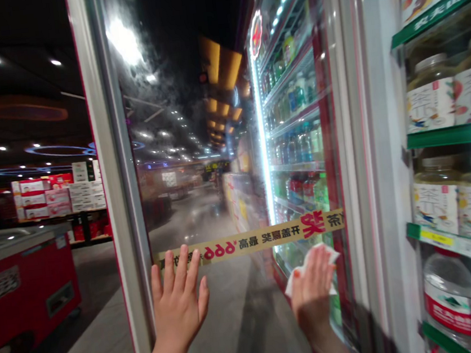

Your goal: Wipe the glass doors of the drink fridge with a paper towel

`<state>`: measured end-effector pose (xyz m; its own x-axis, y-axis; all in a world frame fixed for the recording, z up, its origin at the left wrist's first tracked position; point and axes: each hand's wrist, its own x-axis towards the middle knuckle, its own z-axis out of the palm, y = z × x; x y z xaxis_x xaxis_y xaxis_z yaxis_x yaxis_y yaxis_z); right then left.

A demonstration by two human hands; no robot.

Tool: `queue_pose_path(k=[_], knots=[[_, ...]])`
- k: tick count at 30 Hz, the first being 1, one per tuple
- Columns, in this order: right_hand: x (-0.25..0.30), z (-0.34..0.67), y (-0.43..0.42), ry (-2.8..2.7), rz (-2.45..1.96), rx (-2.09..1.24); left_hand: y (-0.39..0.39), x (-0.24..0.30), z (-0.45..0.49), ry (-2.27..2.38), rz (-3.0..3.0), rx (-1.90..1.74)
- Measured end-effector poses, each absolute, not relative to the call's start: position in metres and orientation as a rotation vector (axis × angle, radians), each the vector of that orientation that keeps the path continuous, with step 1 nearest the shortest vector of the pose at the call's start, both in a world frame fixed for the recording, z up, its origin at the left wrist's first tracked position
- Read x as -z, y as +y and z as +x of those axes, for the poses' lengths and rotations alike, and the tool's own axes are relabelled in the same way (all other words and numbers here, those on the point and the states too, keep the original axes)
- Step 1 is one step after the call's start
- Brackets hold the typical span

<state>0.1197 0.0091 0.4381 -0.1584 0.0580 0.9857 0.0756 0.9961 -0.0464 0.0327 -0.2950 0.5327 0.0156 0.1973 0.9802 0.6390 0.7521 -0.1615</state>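
Glass cooler door (178,120): upright in a white frame (114,156), a tan prize strip (251,240) stuck across it.
Containers: on my feed I log bottled tea (431,103) on green shelves (454,134) at right, large water bottles (448,294) below, and lit bottled drinks (294,136) behind the glass.
Left hand (179,299): open, fingers spread, flat on the glass under the strip.
Right hand (312,289): closed over a white wipe (323,254), pressing it to the glass.
Room: I note a polished floor (214,292), a red chest freezer (19,292) and stacked cartons (59,194) off left.
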Motion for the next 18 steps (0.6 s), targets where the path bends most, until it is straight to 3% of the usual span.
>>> queue_pose_path(k=[3, 9, 15, 18], knots=[[-0.443, 0.123, 0.001, -1.759, 0.148, 0.21, -0.294, -0.532, 0.032, -1.54, -0.703, 0.414], [-0.538, 0.119, 0.03, -1.494, -0.401, -0.129, -0.292, -0.533, 0.032, -1.522, -0.695, 0.388], [-0.553, 0.112, -0.022, -1.814, 0.532, 0.397, -0.29, -0.533, 0.032, -1.537, -0.681, 0.398], [-0.595, 0.111, -0.011, -1.732, 0.185, 0.185, -0.288, -0.533, 0.032, -1.537, -0.675, 0.39]])
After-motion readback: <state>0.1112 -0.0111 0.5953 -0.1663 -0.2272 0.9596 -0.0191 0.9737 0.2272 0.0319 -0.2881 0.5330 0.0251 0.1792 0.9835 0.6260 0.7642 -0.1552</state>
